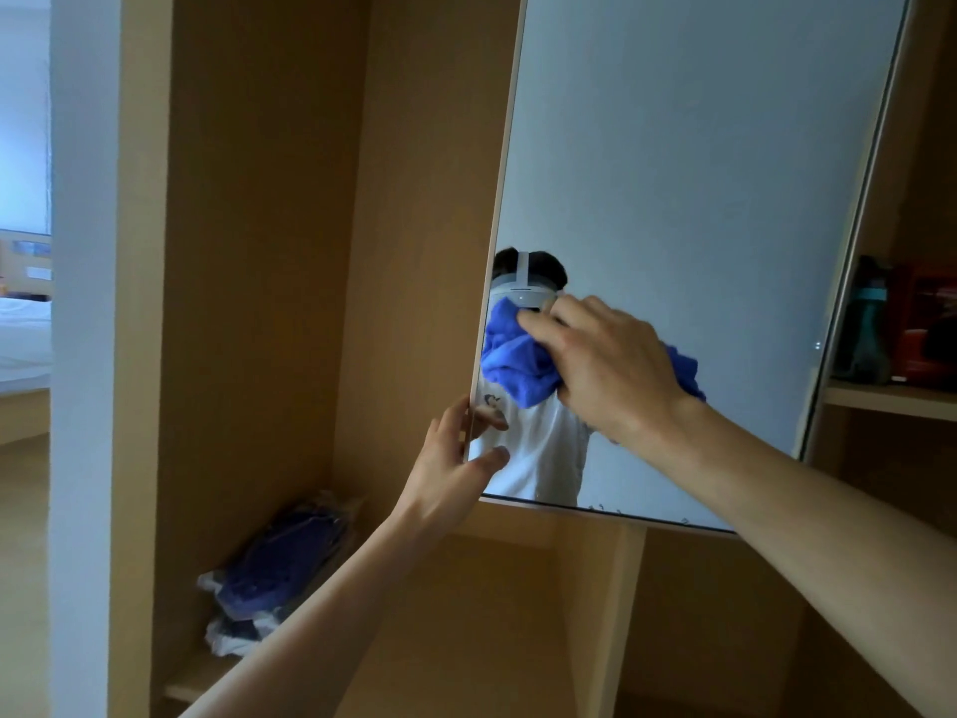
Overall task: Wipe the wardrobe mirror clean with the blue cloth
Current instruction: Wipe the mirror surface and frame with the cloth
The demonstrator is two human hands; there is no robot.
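Two bare forearms reach up from the bottom edge, one from each side, towards one mirror (699, 173) on an open wardrobe (259, 251) door. The left hand (455, 458) grips the mirror's left edge low down: its thumb lies on the front of the glass and its fingers wrap round behind the edge. Just above and to the right, the right hand (606, 365) grasps the one blue cloth (518, 355) and holds it against the glass near the left edge, in the lower half of the mirror. The cloth is a bright blue, fluffy wad, bunched in thick folds; most of it bulges out to the left from under the fingers, and a small corner shows past the wrist on the right. The glass around it reflects a pale wall and a white shirt, and a few small specks sit along its bottom edge.

Farther in, one clear packet (279, 572) of dark blue fabric lies on the low shelf (197, 681) of the left compartment. On the right, one dark bottle (865, 329) and one red box (927, 329) stand side by side on a shelf. Far left, past the wardrobe, is a white bed (20, 329)
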